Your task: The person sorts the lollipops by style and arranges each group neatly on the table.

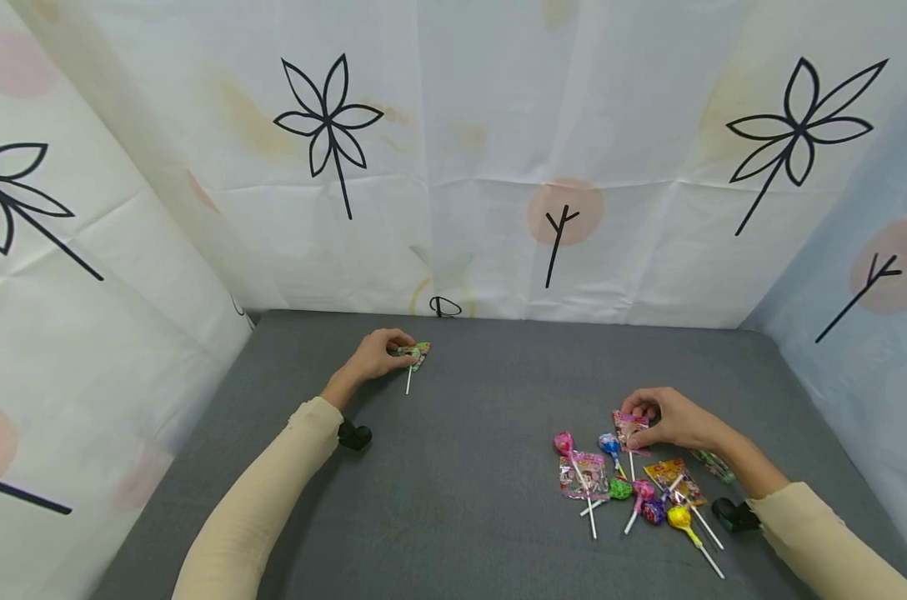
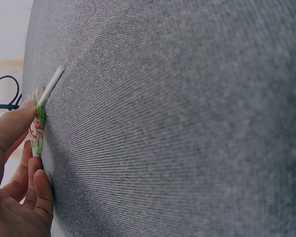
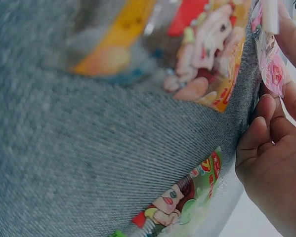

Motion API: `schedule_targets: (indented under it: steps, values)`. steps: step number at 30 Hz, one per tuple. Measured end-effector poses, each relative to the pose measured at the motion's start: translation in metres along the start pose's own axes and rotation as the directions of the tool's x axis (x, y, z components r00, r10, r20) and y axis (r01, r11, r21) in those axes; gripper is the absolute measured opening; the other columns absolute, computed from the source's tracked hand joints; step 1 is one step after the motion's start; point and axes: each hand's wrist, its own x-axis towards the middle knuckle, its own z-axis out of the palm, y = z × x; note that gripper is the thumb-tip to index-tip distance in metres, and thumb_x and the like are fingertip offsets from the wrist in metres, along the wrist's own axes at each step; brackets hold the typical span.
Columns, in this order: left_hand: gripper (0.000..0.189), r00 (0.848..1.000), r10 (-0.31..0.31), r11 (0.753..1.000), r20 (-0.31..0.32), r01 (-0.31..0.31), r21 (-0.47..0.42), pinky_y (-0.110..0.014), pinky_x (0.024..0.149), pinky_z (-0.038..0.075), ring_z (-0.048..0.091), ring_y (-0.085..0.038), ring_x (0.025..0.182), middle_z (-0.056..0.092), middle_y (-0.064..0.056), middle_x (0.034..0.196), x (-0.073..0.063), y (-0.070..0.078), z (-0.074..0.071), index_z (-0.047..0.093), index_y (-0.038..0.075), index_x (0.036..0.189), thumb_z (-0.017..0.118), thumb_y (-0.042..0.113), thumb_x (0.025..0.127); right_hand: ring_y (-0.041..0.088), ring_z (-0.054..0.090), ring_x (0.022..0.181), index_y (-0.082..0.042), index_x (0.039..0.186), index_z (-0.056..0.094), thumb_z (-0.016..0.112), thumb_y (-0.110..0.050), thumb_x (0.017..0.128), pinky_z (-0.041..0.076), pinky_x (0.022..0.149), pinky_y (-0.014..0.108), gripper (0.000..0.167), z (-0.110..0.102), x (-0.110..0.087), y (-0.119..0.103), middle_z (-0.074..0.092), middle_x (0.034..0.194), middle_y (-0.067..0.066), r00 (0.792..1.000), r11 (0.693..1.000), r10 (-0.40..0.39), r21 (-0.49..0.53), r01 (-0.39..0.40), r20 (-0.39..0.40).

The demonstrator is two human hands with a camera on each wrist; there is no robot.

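At the back left of the grey table, my left hand (image 1: 374, 354) pinches a lollipop in a flat green wrapper (image 1: 421, 353), its white stick pointing toward me. The left wrist view has the thumb on one face of the green-wrapped lollipop (image 2: 39, 121) and fingers behind it. On the right, my right hand (image 1: 674, 421) pinches a pink-wrapped lollipop (image 1: 628, 427) between thumb and fingers, at the far edge of a candy pile. Close by lie an orange-wrapped lollipop (image 1: 678, 477) and another green-wrapped lollipop (image 3: 180, 200), the latter partly under my right wrist in the head view.
Around the pile are a pink-wrapped lollipop (image 1: 584, 477) and ball lollipops: pink (image 1: 563, 442), blue (image 1: 608, 444), green (image 1: 619, 488), purple (image 1: 653, 512) and yellow (image 1: 679, 517). Their sticks cross. Patterned white cloth (image 1: 483, 250) walls the grey table (image 1: 438, 500) at the back and sides.
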Motion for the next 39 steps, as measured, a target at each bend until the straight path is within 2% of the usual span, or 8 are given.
schedule_targets:
  steps: [9, 19, 22, 26, 28, 33, 39]
  values:
    - [0.032, 1.000, 0.006, 1.000, -0.003, -0.006, 0.005, -0.053, 0.095, 0.048, 0.060, -0.038, 0.115, 0.065, -0.017, 0.121, 0.000, 0.001, -0.002, 0.070, 0.002, 0.122, 0.077, 0.014, 0.093, 0.022, 0.053, 0.081, -0.003, 0.101, 0.066, 0.085, -0.012, 0.085, 0.046, 0.070, 0.028, 0.026, 0.000, -0.004, -0.001, 0.059, 0.093, 0.003, 0.999, 0.999, -0.017, -0.032, 0.016, -0.035]
    - [0.031, 1.000, 0.013, 1.000, -0.005, -0.013, 0.021, -0.054, 0.096, 0.047, 0.060, -0.038, 0.116, 0.065, -0.017, 0.123, 0.000, -0.003, -0.003, 0.070, 0.003, 0.122, 0.077, 0.016, 0.094, 0.019, 0.060, 0.082, 0.001, 0.102, 0.063, 0.082, -0.007, 0.088, 0.051, 0.072, 0.028, 0.025, -0.002, -0.003, -0.003, 0.064, 0.096, 0.009, 0.999, 0.998, -0.024, 0.064, 0.027, -0.044]
    - [0.031, 1.000, 0.013, 1.000, -0.004, -0.013, 0.014, -0.054, 0.096, 0.047, 0.059, -0.038, 0.116, 0.065, -0.017, 0.123, 0.000, -0.002, -0.003, 0.069, 0.003, 0.122, 0.076, 0.016, 0.094, 0.019, 0.061, 0.089, 0.001, 0.106, 0.061, 0.081, -0.006, 0.088, 0.053, 0.074, 0.028, 0.028, -0.004, -0.004, -0.003, 0.062, 0.103, 0.013, 0.997, 0.995, 0.003, 0.104, 0.005, -0.078]
    - [0.031, 1.000, 0.027, 1.000, -0.001, -0.027, 0.004, -0.054, 0.097, 0.046, 0.058, -0.039, 0.117, 0.065, -0.018, 0.124, -0.001, -0.001, -0.003, 0.069, 0.003, 0.123, 0.076, 0.015, 0.095, 0.018, 0.064, 0.099, 0.002, 0.118, 0.060, 0.079, -0.007, 0.090, 0.056, 0.076, 0.031, 0.035, -0.007, -0.004, -0.005, 0.059, 0.120, 0.021, 0.986, 0.987, 0.050, 0.162, -0.024, -0.162]
    - [0.031, 0.999, 0.041, 0.999, -0.001, -0.041, 0.003, -0.054, 0.098, 0.046, 0.058, -0.040, 0.117, 0.064, -0.018, 0.124, -0.001, -0.001, -0.003, 0.069, 0.003, 0.123, 0.076, 0.014, 0.095, 0.018, 0.066, 0.097, 0.002, 0.125, 0.058, 0.077, -0.009, 0.093, 0.057, 0.074, 0.034, 0.039, -0.008, -0.003, -0.006, 0.058, 0.124, 0.024, 0.977, 0.979, 0.078, 0.200, -0.037, -0.198]
    - [0.029, 0.998, 0.059, 0.998, -0.008, -0.059, 0.008, -0.054, 0.098, 0.046, 0.058, -0.040, 0.117, 0.064, -0.019, 0.124, -0.001, -0.004, -0.001, 0.070, 0.003, 0.122, 0.075, 0.013, 0.095, 0.025, 0.069, 0.088, 0.002, 0.137, 0.051, 0.073, -0.014, 0.097, 0.059, 0.072, 0.043, 0.048, -0.008, 0.008, -0.014, 0.058, 0.125, 0.027, 0.960, 0.963, 0.124, 0.264, -0.055, -0.251]
    - [0.030, 0.999, 0.050, 0.999, -0.005, -0.050, 0.015, -0.055, 0.097, 0.046, 0.058, -0.040, 0.117, 0.064, -0.019, 0.123, -0.003, -0.003, 0.000, 0.070, 0.003, 0.122, 0.075, 0.014, 0.095, 0.024, 0.068, 0.086, 0.001, 0.131, 0.058, 0.074, -0.014, 0.096, 0.059, 0.073, 0.045, 0.041, -0.002, 0.034, -0.031, 0.060, 0.119, 0.025, 0.955, 0.968, 0.099, 0.251, -0.027, -0.279]
